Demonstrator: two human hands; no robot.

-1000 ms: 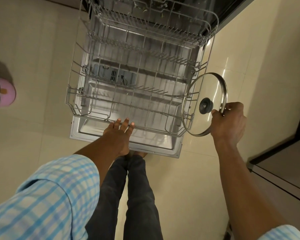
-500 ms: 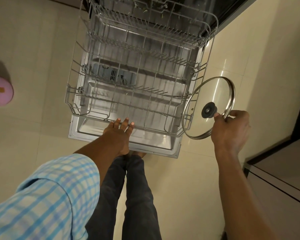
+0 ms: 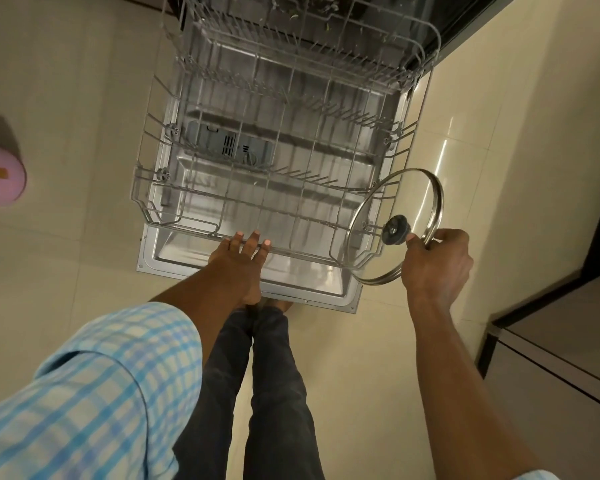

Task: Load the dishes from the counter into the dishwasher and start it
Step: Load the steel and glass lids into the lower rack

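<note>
Since 0.5 s ago the glass lid (image 3: 406,202) has come left and a little nearer. Its left part now overlaps the near right corner of the lower rack (image 3: 302,253), where before it hung mostly over the floor (image 3: 66,98). The right grip (image 3: 437,265), a bare hand, has shifted left with it. Its thumb is against the dark knob (image 3: 395,234) and its fingers are curled round the lid's metal rim, holding the lid tilted. The left grip (image 3: 238,263) has not moved. 3 fingers lie fairly straight across the rack's near rail and clasp nothing. The rack stays pulled out over the open dishwasher door (image 3: 174,258), with the upper rack (image 3: 326,39) beyond it.

Whether the lid touches the rack wire cannot be told. The left thumb is hidden under the hand. A pink object (image 3: 11,181) at the left edge is cut off and hard to identify. The dishwasher's far interior is dark.
</note>
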